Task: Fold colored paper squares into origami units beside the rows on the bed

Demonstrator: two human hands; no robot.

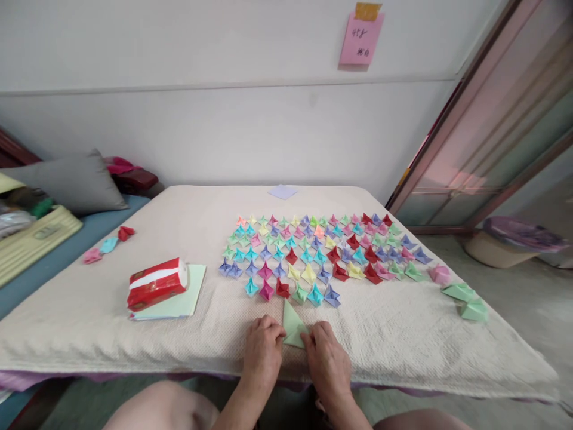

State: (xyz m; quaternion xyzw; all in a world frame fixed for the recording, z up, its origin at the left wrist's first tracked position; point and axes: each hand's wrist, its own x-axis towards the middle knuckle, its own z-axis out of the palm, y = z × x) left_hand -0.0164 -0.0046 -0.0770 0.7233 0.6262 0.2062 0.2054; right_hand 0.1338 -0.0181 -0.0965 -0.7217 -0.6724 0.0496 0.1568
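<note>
The green paper (pixel 294 326), folded to a triangle, lies by the near edge of the bench (pixel 394 352), between the two hands, its tip pointing toward the far edge. The left hand (pixel 263 345) has its fingers together, clamped on the paper's left side; the right hand (pixel 329 358) has its fingers clamped on the lower right corner, partly covering it. Just beyond the tip, rows of coloured boats (pixel 290 256) fill the middle of the bench. Toward its left edge, a red pack (pixel 156 285) rests on a paper stack (pixel 196 289); near the right edge lie green folds (pixel 473 309). A lilac sheet (pixel 283 192) lies at the far edge.
</note>
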